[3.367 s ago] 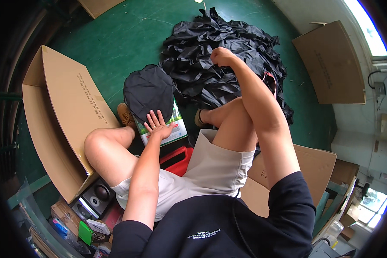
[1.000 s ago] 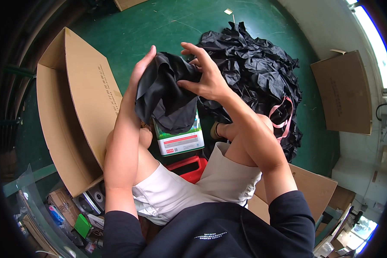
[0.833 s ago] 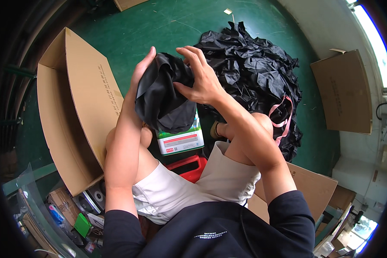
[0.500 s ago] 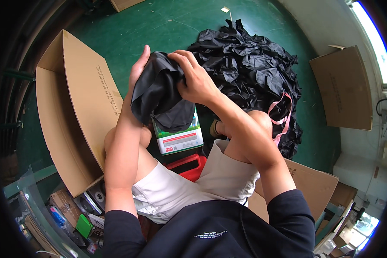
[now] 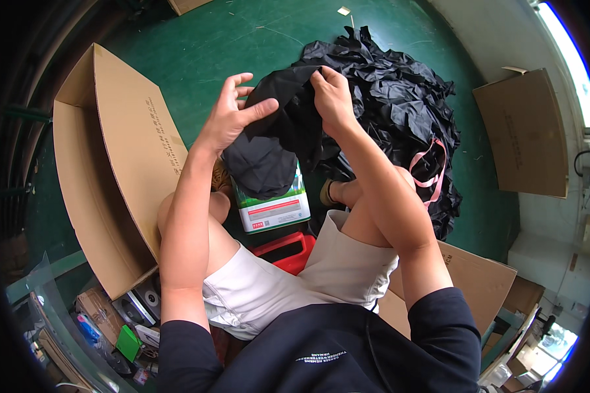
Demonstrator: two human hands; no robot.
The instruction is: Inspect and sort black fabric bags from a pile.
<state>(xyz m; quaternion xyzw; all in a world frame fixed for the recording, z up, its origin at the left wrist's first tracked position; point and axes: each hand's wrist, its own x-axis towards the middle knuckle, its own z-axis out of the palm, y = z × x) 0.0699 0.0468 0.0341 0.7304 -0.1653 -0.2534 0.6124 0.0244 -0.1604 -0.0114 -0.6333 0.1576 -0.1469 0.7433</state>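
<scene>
The held cloth [image 5: 290,108] is plain black, like the fabric heap [image 5: 393,92]; the strap [image 5: 444,162] is pink, the floor [image 5: 203,56] green.

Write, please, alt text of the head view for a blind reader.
A person's right hand pinches black cloth, the left hand open at its edge, above more black cloth on a white-green container. A black cloth heap lies on green floor to the right; a cardboard box stands at left.

This looks like a workshop or storeroom: a scuffed green floor [image 5: 236,49] carries a heap of black cloth [image 5: 396,98], with a big cardboard box [image 5: 132,124] toward its left edge and a carton [image 5: 524,134] by the right-hand wall [image 5: 491,36].
</scene>
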